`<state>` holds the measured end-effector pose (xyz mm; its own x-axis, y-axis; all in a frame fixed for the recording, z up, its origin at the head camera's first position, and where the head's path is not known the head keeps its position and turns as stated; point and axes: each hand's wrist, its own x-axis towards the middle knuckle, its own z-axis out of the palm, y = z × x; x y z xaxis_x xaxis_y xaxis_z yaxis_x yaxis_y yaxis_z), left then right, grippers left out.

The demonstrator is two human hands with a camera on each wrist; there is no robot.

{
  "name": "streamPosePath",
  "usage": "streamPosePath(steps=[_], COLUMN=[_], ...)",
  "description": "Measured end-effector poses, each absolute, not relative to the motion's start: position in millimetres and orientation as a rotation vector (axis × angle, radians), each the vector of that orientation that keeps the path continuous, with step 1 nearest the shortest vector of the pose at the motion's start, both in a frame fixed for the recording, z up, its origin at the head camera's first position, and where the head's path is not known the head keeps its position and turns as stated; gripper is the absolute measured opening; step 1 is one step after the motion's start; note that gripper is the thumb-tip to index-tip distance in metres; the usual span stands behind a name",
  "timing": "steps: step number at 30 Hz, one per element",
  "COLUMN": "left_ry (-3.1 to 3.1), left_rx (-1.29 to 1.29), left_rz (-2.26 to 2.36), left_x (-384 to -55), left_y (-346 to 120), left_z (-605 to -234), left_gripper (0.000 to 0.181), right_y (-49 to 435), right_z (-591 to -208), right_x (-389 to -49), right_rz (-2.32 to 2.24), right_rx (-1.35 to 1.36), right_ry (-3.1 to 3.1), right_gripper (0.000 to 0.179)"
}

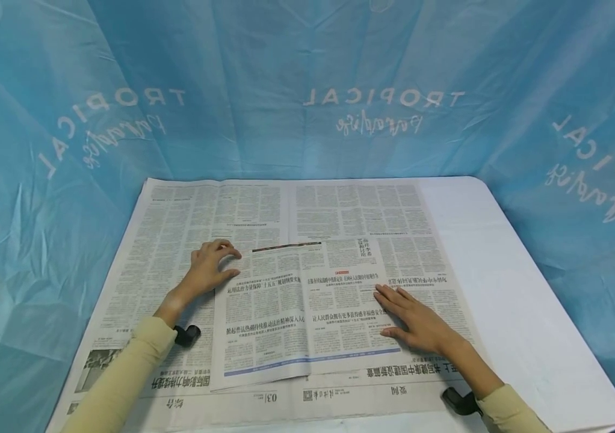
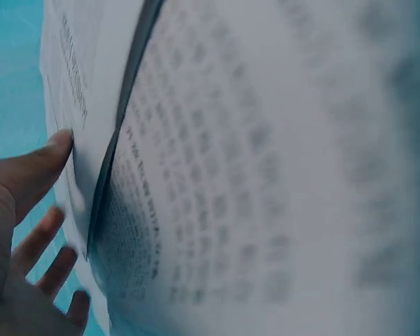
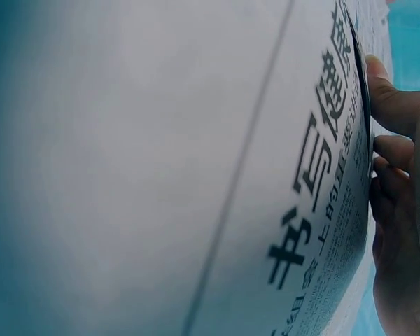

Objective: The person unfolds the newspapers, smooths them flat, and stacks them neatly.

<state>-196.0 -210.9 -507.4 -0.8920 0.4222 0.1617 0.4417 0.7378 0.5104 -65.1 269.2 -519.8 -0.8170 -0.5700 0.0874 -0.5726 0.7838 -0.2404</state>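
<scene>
A smaller folded newspaper [image 1: 264,325] lies over a larger spread newspaper [image 1: 177,210] in the head view. My left hand [image 1: 211,267] is at the smaller newspaper's upper left edge, thumb and fingers bent and spread apart with a gap between them. In the left wrist view the left thumb [image 2: 59,143] is by the paper's edge, with the other fingers apart below it. My right hand [image 1: 413,319] rests over the right side of the smaller newspaper, fingers extended to the left. The right wrist view shows the right thumb [image 3: 376,70] at the paper's edge.
The newspapers lie on a white table [image 1: 524,313], whose bare surface shows on the right. A blue printed curtain [image 1: 264,144] surrounds the table at the back and sides. Dark wrist cameras [image 1: 187,335] sit at both wrists.
</scene>
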Motion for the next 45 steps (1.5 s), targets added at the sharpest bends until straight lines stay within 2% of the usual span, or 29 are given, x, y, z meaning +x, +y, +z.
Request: streamPosePath(steps=[14, 21, 32, 45], left_ry=[-2.844, -2.805, -2.814, -2.798], left_rx=[-0.921, -0.987, -1.105, -1.135], left_rz=[-0.36, -0.371, -0.289, -0.216], left_x=[-180.2, -170.7, -166.7, -167.4], left_y=[-210.9, -217.8, -225.4, -224.6], left_z=[-500.7, -498.8, -498.7, -498.0], left_gripper=[0.021, 0.027, 0.049, 0.048], right_y=[267.1, 267.4, 267.3, 266.2], right_z=[-517.1, -518.0, -518.6, -519.2], right_x=[-63.2, -63.9, -60.6, -55.6], right_rz=[0.425, 0.422, 0.442, 0.415], right_rx=[0.884, 0.885, 0.86, 0.868], right_ry=[-3.03, -3.02, -3.03, -2.999], right_gripper=[0.08, 0.08, 0.079, 0.079])
